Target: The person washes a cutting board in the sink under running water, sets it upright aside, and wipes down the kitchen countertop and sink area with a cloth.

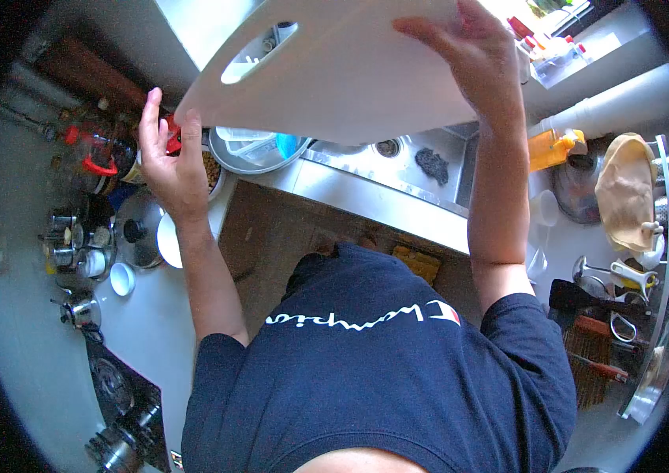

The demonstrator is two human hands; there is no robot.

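A large white cutting board (326, 79) with an oval handle hole is raised above the sink, tilted, its top cut off by the frame. My right hand (480, 59) grips its right edge, with the thumb laid over the near face and the other fingers mostly hidden. At the board's left corner is my left hand (170, 162), its fingers stretched up and apart from the thumb. The thumb tip overlaps that corner; whether it presses on it I cannot tell. Below the board, a round grey basin (259, 164) with clear plastic containers stands beside the metal sink (449, 142).
A dark scouring pad (432, 165) lies in the sink. Orange bottle (551, 150), ladle (587, 272) and scissors (623, 327) are on the right. Left are a glass lid (139, 232), a small white bowl (122, 279) and a black stove (117, 378). Red-capped bottles line the windowsill (606, 59).
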